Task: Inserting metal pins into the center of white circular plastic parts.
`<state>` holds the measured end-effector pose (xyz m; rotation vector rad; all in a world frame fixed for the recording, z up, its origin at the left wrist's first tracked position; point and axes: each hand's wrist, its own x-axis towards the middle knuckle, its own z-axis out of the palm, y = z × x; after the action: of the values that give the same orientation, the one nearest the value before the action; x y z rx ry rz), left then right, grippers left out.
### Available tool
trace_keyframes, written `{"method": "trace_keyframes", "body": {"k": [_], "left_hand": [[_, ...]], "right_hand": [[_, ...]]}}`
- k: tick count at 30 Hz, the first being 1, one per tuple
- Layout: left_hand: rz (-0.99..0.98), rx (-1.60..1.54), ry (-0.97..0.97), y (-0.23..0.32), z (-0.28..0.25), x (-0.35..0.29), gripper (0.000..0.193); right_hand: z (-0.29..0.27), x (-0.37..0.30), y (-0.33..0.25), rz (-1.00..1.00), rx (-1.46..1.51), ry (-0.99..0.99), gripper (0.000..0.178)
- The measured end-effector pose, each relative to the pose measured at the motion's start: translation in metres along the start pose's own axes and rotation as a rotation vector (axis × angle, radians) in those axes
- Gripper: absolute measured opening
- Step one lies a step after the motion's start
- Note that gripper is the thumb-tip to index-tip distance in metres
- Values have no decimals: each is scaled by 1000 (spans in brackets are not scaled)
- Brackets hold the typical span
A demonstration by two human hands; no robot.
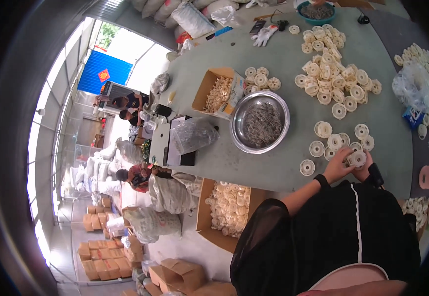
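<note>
Both my hands meet at the near edge of a grey-green table (283,64). My left hand (338,166) and my right hand (365,170) together hold one white round plastic part (357,159). A few similar white parts (324,129) lie loose just beyond my fingers, and one (307,167) sits to the left of my left hand. A larger heap of the same parts (335,74) lies further out on the table. My left wrist wears a black band; my sleeves are black.
A steel bowl of metal rings (260,122) stands left of the hands, beside an open cardboard box (218,92) and a clear plastic bag (193,133). A box of white parts (228,208) sits on the floor. Other people work among sacks at far left.
</note>
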<state>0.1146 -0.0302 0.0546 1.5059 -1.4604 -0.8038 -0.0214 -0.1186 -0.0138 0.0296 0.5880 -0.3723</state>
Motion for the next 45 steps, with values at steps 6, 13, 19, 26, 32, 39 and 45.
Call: {"method": "trace_keyframes", "body": {"k": [6, 13, 19, 26, 32, 39, 45], "left_hand": [[-511, -774, 417, -42, -14, -3, 35], [-663, -1129, 473, -101, -49, -12, 37], [-832, -1240, 556, -90, -145, 3, 42], [-353, -1199, 952, -115, -345, 56, 83], [-546, -698, 816, -140, -287, 73, 50], [-191, 209, 43, -125, -63, 128, 14], [-84, 844, -131, -144, 0, 170, 50]], "right_hand": [[-6, 12, -21, -171, -84, -123, 39], [-22, 63, -37, -848, -1164, 333, 42], [-11, 43, -26, -865, -1045, 378, 39], [-8, 20, -35, -889, -969, 435, 36], [5, 32, -34, -794, -1115, 584, 38], [16, 49, -61, -889, -1303, 654, 37], [3, 53, -51, -800, -1029, 535, 33]]}}
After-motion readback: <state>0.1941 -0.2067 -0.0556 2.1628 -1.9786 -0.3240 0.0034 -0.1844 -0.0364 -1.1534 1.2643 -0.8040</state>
